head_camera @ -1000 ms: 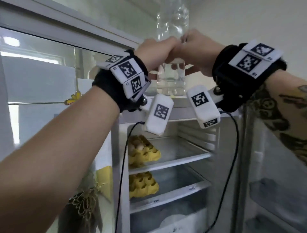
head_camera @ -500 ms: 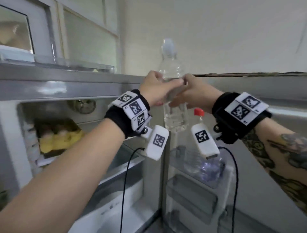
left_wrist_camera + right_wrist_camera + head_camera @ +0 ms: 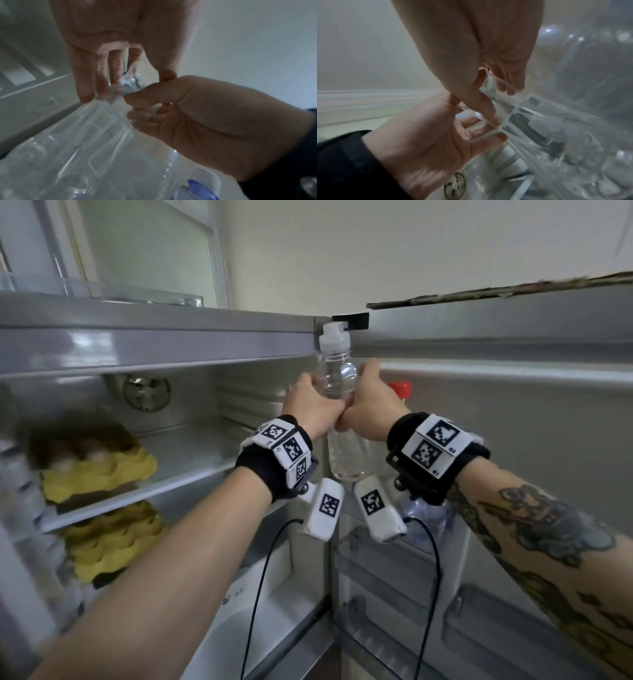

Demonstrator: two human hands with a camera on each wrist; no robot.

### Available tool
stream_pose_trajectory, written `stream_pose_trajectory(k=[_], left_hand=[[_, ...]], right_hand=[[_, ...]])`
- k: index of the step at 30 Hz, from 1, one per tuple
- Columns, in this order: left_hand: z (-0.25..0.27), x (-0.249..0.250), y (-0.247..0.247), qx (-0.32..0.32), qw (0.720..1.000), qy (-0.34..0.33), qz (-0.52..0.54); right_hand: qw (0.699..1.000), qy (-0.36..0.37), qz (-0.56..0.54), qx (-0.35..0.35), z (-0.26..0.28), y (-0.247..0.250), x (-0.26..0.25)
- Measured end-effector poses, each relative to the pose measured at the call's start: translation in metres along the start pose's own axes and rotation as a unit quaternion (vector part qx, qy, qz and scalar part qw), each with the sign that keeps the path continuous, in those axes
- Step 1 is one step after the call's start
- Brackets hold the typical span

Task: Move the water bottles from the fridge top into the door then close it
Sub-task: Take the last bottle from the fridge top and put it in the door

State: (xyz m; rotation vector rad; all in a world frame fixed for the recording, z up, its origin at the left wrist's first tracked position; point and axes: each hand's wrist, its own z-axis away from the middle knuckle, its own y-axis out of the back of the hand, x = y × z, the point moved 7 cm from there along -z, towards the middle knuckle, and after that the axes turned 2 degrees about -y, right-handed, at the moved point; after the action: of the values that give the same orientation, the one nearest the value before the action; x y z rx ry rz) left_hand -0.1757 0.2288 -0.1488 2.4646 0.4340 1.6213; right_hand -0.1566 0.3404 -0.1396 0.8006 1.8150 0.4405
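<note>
— Where's the bottle [image 3: 337, 392]?
— Held upright in the air at the corner where the fridge body meets the open door [image 3: 513, 412], white cap up near the top edge of the fridge [image 3: 154, 344]. Clear ribbed plastic, water inside, round shoulder, narrow waist.

— And the hands?
— Both wrapped round it. Left hand [image 3: 313, 410] curled on the left side, right hand [image 3: 368, 405] curled on the right side, thumbs meeting in front at the waist. Same grip in the wrist views: left hand [image 3: 109, 44] with fingers [image 3: 85, 81] pressed on the plastic, right hand [image 3: 476, 44] likewise.

— Anything already in the door?
— A second bottle [image 3: 424, 513] with a red cap, standing in the upper door shelf just behind the right wrist. Body mostly hidden by the wristband and the tagged white block hanging under it.

— Inside the fridge?
— Grey-white glossy walls, glass shelves, two yellow egg trays [image 3: 96, 470] on the left, blurred; a round dial on the back wall.

— Room?
— Pale plain wall above, a window frame at upper left. Top edge of the door rough and chipped. Lower door shelves cut off by the frame edge.
</note>
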Motion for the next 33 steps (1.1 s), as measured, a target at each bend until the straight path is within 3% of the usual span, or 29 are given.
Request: stream_pose_trajectory(k=[11,33], left_hand=[[-0.005,-0.030,-0.017,-0.035,0.999,0.034,0.020],[-0.012,-0.034,-0.033,-0.079,0.996,0.042,-0.001]], right_hand=[[0.999,0.004,0.022,0.034,0.010,-0.023,0.007],[0.991,-0.060,0.120,0.001,-0.009,-0.014,0.022]])
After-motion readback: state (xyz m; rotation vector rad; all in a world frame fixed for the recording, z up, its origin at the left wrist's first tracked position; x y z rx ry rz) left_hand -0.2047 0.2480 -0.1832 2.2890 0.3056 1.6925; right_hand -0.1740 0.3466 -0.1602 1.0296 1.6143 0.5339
